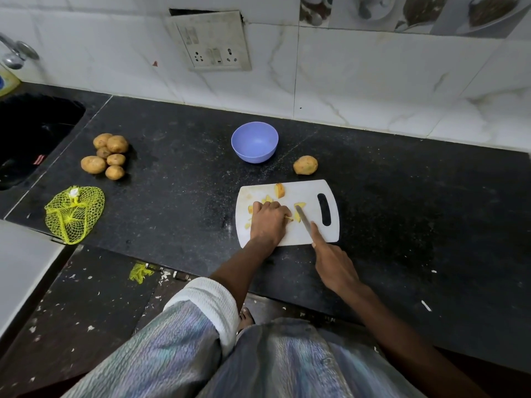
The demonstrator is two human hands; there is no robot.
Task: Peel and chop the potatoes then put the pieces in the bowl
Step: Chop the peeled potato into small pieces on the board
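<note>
No lettering, label, brand or number can be read anywhere here. The switch plate [211, 41] on the wall tiles at upper centre of the frame bears only smudged, unreadable marks, and a small red patch in the sink [38, 159] at left is too blurred to make out.

Yellow potato pieces [280, 191] on board [310, 188]

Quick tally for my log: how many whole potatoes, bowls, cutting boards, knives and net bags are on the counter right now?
Whole potatoes: 7, six in a pile and one beside the cutting board
Bowls: 1, purple bowl, nothing in it
Cutting boards: 1, white cutting board
Knives: 1, knife
Net bags: 1, yellow net bag
Total: 11
</note>
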